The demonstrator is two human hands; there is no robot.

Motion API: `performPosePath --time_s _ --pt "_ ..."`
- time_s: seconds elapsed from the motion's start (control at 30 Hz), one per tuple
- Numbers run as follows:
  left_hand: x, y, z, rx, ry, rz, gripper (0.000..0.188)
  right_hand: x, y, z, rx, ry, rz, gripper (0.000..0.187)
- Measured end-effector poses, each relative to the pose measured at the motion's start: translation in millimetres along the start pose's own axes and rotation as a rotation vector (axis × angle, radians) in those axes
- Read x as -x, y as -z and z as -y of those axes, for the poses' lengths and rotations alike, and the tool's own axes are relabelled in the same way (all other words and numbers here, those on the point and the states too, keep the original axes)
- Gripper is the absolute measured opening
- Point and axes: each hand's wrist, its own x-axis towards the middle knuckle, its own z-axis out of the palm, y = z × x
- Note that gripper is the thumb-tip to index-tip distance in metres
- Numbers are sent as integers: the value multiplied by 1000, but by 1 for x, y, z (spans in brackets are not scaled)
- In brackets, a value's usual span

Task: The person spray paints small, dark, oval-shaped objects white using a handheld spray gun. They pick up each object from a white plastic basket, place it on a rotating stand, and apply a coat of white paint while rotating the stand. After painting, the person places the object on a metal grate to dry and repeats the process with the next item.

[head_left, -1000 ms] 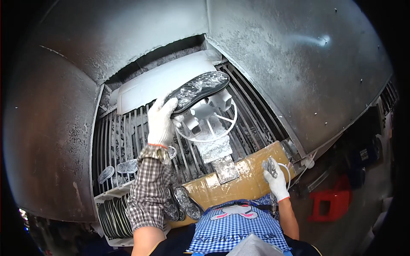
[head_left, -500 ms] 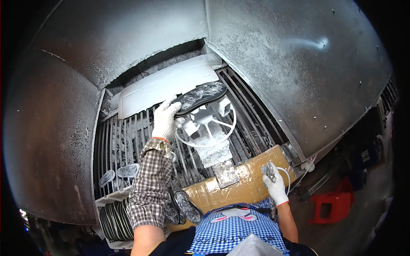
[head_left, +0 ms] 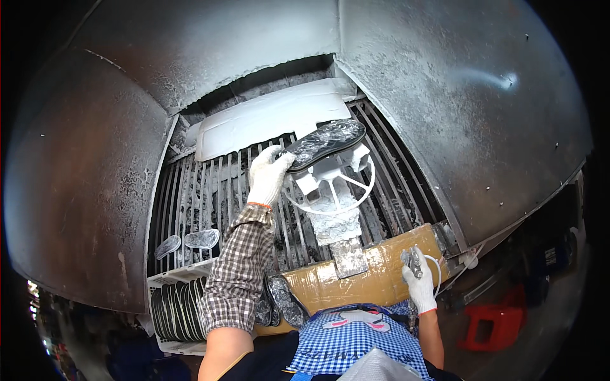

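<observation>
Black, silver-mottled sole [head_left: 329,142] is gripped by left hand [head_left: 267,174], sprayer [head_left: 415,261] by right hand [head_left: 420,290].

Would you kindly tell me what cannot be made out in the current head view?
All in the head view:
Underside of the black sole-shaped piece: turned away from the camera.
Right end of the black sole row: behind the brown-checked fabric sleeve.
Lower part of the grey metal tool: covered by the white-gloved right hand.

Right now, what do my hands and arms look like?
Your left hand has a white glove with an orange cuff edge, then a loose brown-and-white checked sleeve. Your right hand has a similar glove; the forearm beyond is bare.
</observation>
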Motion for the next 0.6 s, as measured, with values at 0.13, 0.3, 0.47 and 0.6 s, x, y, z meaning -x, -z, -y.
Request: performPosePath --time_s 0.13,0.3,0.47,0.6 --pt "2 0 7 -13 -9 8 60 2 0 10 30 42 4 69" --pt "9 1 13 50 -3 -47 59 1 -4 43 63 119 52 65" --pt "19 9 38 200 -93 -215 59 -12 -17 108 -25 266 204 65" --pt "45 0 80 311 -7 -419 56 -25 -36 152 -282 345 370 66"
